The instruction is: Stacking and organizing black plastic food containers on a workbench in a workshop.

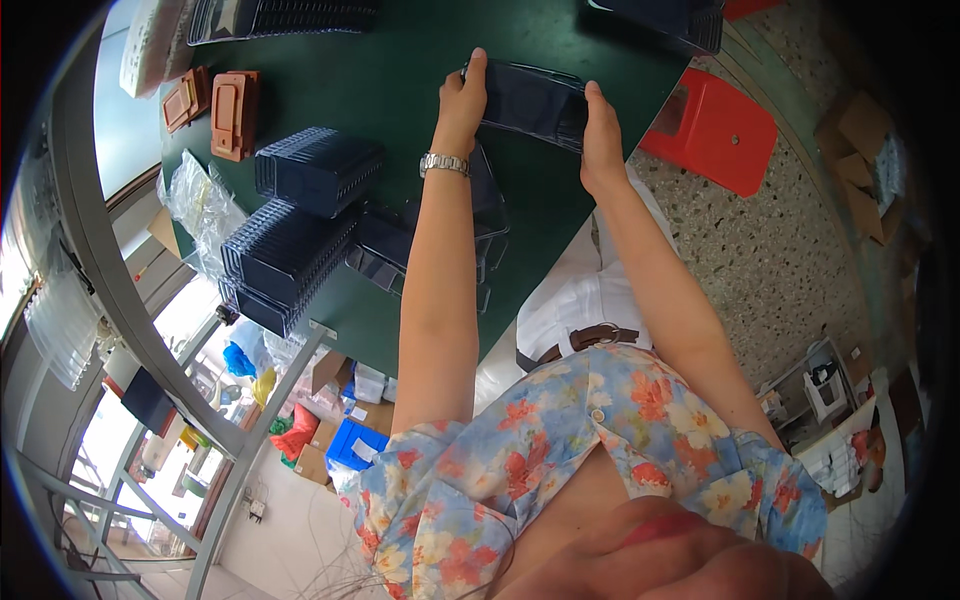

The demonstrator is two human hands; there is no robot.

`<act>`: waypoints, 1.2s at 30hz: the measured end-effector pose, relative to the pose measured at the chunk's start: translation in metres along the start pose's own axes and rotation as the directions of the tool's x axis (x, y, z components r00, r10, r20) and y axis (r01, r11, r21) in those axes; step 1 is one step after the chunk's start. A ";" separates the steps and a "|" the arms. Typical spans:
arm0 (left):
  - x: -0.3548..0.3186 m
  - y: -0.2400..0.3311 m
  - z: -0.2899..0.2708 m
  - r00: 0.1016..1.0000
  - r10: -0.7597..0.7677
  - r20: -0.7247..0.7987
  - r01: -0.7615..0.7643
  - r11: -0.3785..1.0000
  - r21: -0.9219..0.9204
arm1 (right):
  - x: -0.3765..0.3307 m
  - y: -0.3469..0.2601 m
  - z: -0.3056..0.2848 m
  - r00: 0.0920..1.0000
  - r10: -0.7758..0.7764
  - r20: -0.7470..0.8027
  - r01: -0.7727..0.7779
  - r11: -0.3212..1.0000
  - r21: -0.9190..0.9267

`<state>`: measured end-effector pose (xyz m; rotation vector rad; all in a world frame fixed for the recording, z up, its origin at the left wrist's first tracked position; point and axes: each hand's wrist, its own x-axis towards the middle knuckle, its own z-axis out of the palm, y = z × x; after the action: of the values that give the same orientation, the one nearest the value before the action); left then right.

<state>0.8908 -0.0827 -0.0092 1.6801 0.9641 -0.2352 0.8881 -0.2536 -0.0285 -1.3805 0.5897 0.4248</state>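
Between my two hands is a dark plastic tray (533, 103) with clear, shiny edges, held above the green table. My left hand (463, 105) grips its left end, thumb along the top edge; a metal watch is on that wrist. At the opposite end, my right hand (601, 140) closes on the tray with the thumb up and the fingers mostly hidden behind. Partly behind my left forearm, several loose trays of the same kind (385, 240) lie on the table. Left of them stand nested stacks of dark trays, an upper one (318, 170) and a lower one (285, 250).
More tray stacks sit at the far left (285, 15) and far right (660, 20) of the green table (400, 100). Two orange-brown blocks (235, 115) and crumpled clear plastic (200, 205) lie near its left edge. A red stool (720, 135) stands right of the table.
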 end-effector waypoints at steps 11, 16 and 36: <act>-0.030 -0.053 0.025 0.966 0.202 -0.159 -0.245 0.531 -0.811 | 0.030 -0.023 -0.013 0.761 -0.480 0.436 0.571 0.815 -0.098; -0.021 -0.102 0.036 0.788 0.540 -0.295 -0.611 0.625 -0.486 | 0.067 -0.004 -0.018 0.477 -0.563 0.675 0.718 0.693 0.071; -0.022 -0.124 -0.003 0.715 0.699 0.023 -0.673 0.678 0.295 | 0.117 -0.024 -0.018 0.287 -0.244 0.926 0.928 0.309 -0.206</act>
<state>0.7896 -0.0859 -0.0838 2.2207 0.2960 0.2330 0.9914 -0.2820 -0.0834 -1.8747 -1.1391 0.5007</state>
